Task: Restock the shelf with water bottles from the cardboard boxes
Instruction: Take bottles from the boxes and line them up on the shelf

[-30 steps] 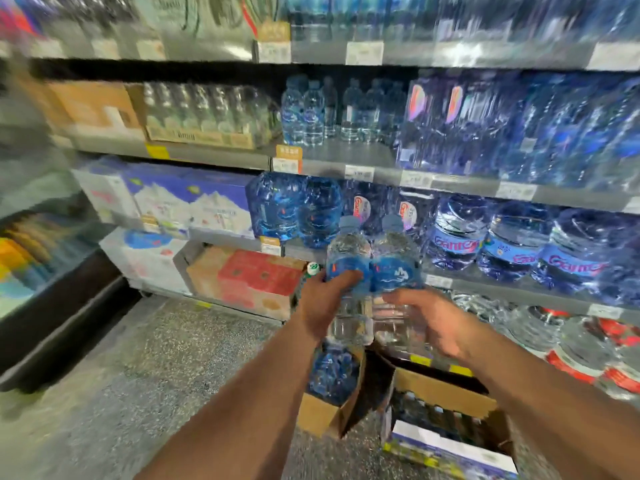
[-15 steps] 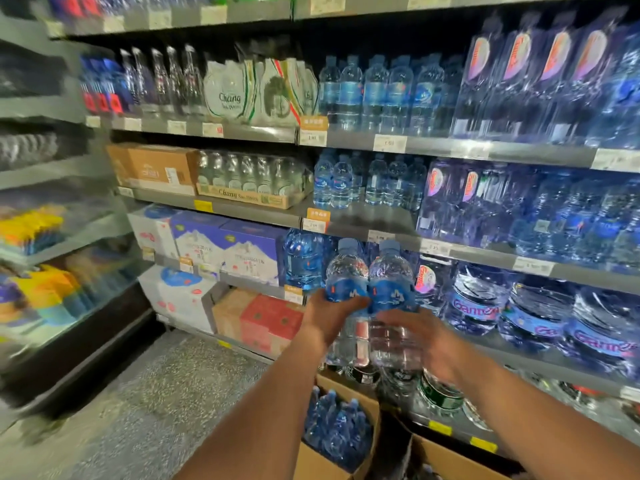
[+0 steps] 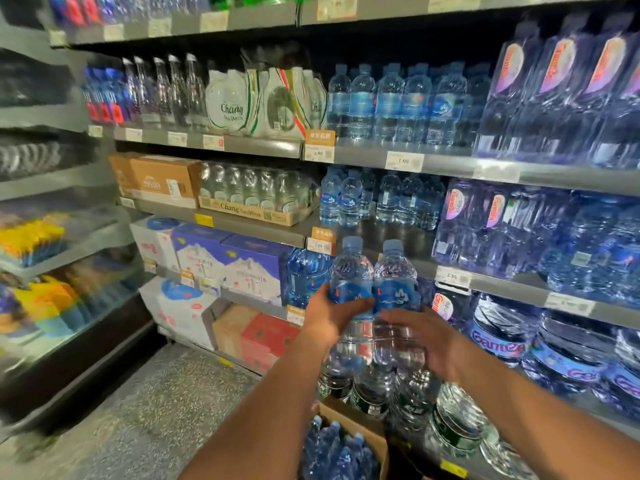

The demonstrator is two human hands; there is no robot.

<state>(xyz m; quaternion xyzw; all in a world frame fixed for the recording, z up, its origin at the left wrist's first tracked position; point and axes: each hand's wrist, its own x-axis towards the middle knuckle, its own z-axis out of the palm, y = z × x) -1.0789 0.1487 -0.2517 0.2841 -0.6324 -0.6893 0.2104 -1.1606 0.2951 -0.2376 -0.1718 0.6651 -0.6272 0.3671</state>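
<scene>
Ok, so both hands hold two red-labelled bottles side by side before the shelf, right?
No, the labels are blue, not red. The head view shows the left hand and right hand holding the two bottles side by side before the shelf.

Grey shelf [image 3: 398, 234], small blue-labelled water bottles [image 3: 349, 200] upright on it

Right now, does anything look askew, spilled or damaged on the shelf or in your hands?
Nothing stands out. The left hand and right hand hold two capped water bottles upright, side by side; the shelf bottles behind stand straight, and the floor shows no spill.
</scene>
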